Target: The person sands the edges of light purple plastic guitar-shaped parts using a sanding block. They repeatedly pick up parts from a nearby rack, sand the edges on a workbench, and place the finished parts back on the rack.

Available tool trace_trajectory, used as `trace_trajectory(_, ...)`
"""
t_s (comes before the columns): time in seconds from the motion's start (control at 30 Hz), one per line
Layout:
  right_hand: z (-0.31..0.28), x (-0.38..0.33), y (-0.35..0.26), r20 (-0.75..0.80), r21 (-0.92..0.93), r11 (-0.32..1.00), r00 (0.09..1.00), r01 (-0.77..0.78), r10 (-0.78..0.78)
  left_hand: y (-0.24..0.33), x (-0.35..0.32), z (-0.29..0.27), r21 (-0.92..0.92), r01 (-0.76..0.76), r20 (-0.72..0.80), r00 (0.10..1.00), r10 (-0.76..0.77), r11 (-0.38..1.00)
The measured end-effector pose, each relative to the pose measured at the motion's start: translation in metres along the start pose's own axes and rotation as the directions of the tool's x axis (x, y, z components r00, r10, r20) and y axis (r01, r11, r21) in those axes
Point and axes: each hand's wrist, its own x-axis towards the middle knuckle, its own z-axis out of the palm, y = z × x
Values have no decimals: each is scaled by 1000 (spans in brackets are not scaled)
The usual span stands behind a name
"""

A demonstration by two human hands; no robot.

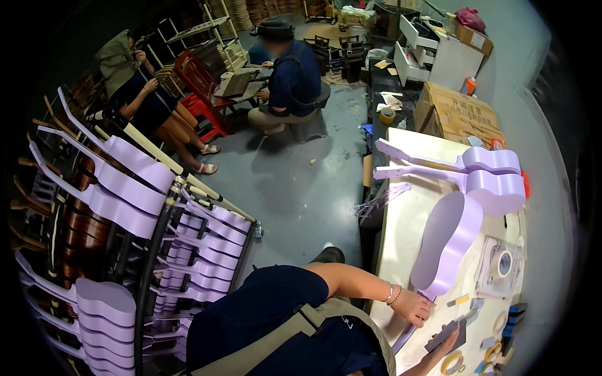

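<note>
A lilac guitar body (446, 244) lies on the pale workbench (401, 247), its neck pointing toward me. My left hand (414, 308) is closed around the neck just below the body. In my right hand (448, 346) is a flat dark grey rectangular block (446, 336), held beside the neck with fingers along its edge; its exact kind is unclear. Two more lilac guitars (495, 188) rest at the far end of the bench, necks pointing left.
Tape rolls (501, 264) and a yellow-bladed scraper (462, 300) lie on the bench's right side. A cardboard box (458, 111) stands behind. Racks of lilac guitars (106, 301) fill the left. One person (291, 78) sits farther back; another (147, 94) stands nearby.
</note>
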Motion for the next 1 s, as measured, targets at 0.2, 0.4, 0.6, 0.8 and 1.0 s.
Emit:
trace_trajectory(0.2, 14, -14, -20, -28, 21, 1000, 1000, -3, 3, 1, -1, 0, -82, 10, -18, 1000, -12, 997)
trace_trajectory(0.4, 28, -21, -22, 33, 119, 984, 991, -131, 128, 3, 0, -2, -139, 69, 20, 998, -67, 988)
trace_trajectory(0.6, 45, -12, -22, 43, 92, 988, 991, -127, 124, 5, 1, 1, -107, 120, 32, 993, -117, 987)
trace_trajectory(0.8, 38, -6, -25, 44, 106, 987, 993, -117, 113, 4, 3, 8, -84, 116, 37, 993, -113, 990)
trace_trajectory(1.0, 36, -8, -20, -7, 119, 983, 990, -136, 138, 3, -3, 11, -68, 109, 82, 991, -104, 992)
